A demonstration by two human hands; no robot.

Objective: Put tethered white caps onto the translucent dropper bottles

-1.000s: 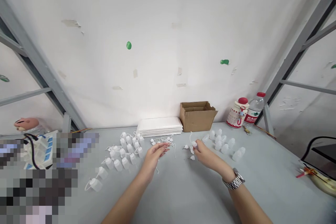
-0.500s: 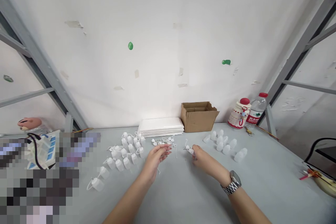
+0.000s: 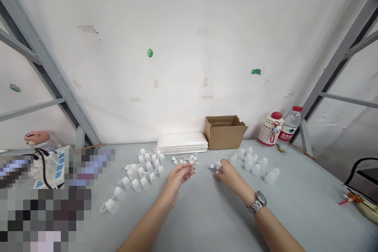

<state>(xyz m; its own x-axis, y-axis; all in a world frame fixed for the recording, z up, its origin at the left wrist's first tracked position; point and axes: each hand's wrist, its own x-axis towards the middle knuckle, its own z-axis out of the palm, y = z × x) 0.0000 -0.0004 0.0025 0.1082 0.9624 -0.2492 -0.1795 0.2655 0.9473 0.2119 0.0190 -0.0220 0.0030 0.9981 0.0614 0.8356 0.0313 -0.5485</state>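
Observation:
My left hand (image 3: 177, 178) is closed in a pinch, palm turned inward, with a thin white strap (image 3: 180, 193) hanging below it; what the fingertips grip is mostly hidden. My right hand (image 3: 226, 173) is closed on a small white plastic bottle (image 3: 219, 165), partly covered by the fingers. From this bottle's top a cap (image 3: 212, 166) and curled strap stick out. Beyond my left hand lies a pile of small white caps with straps (image 3: 183, 160). Several uncapped translucent bottles (image 3: 255, 169) stand and lie right of my right hand. Several capped bottles with straps (image 3: 136, 184) stand on the left.
A stack of white flat boxes (image 3: 182, 141) and an open cardboard box (image 3: 226, 138) stand against the wall. A drink flask (image 3: 269, 130) and a red-capped water bottle (image 3: 291, 126) are at the back right. A power strip (image 3: 56, 167) with cables lies on the far left.
My right hand has shifted slightly up and right with the bottle, and its fingers have changed position around it. My left hand stays nearly still. The whole view has shifted slightly.

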